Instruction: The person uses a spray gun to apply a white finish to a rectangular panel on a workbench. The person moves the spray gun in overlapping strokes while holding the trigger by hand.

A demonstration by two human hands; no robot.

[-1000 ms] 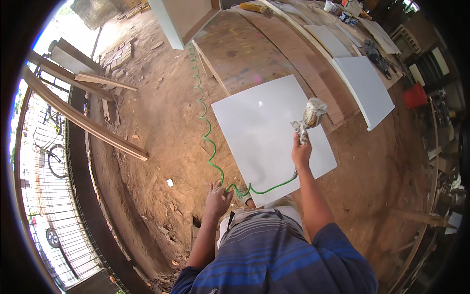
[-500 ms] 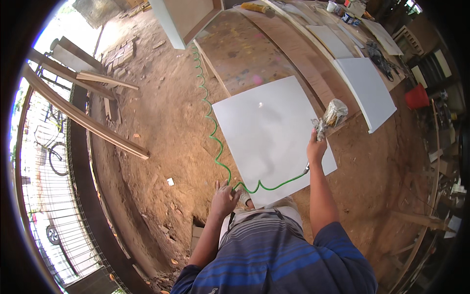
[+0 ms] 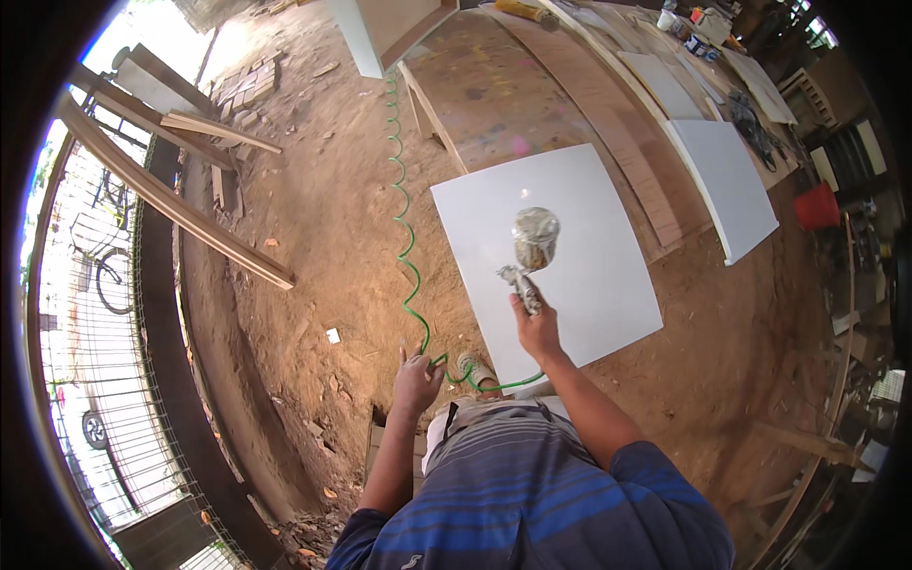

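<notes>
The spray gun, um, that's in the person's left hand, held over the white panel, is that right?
Not the left: the head view shows the spray gun in the person's right hand, held over the white panel.

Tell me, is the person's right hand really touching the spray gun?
Touching. The head view shows it: the right hand is closed around the handle of the spray gun, with no gap between them.
</notes>
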